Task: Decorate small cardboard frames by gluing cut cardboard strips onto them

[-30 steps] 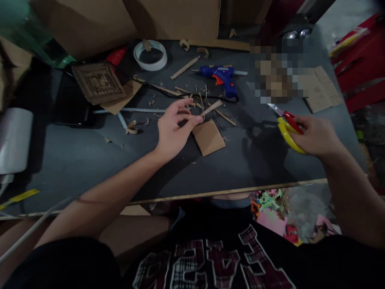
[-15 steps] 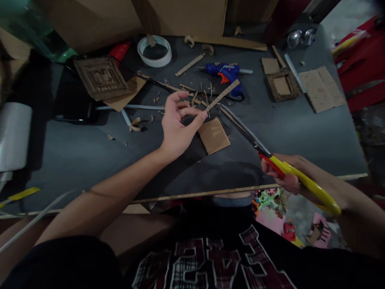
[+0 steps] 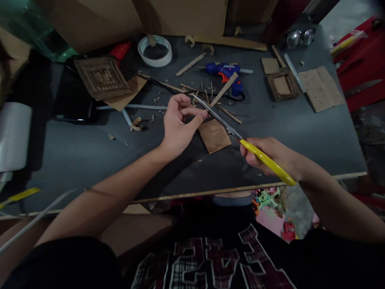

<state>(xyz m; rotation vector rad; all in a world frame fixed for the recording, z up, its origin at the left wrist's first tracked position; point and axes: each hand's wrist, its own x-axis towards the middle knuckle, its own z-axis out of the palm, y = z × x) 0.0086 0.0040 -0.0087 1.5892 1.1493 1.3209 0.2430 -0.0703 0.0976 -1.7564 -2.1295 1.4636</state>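
My left hand (image 3: 177,124) pinches the near end of a thin cardboard strip (image 3: 224,89) between thumb and fingers and holds it slanting up to the right above the dark table (image 3: 90,160). My right hand (image 3: 270,154) grips yellow-handled scissors (image 3: 240,138). Their blades reach up-left and meet the strip close to my left fingertips. A small brown cardboard piece (image 3: 214,135) lies flat on the table just below the blades.
A blue glue gun (image 3: 225,74), a tape roll (image 3: 155,50), a woven cardboard square (image 3: 100,78), a small cardboard tray (image 3: 282,85), a corrugated sheet (image 3: 320,88), glasses (image 3: 297,38) and scattered cardboard scraps lie at the back. Cardboard boxes (image 3: 180,16) stand behind the table.
My right hand brought the scissors from the table's right side in toward the strip; the blades now sit at it. My left hand raised the strip a little.
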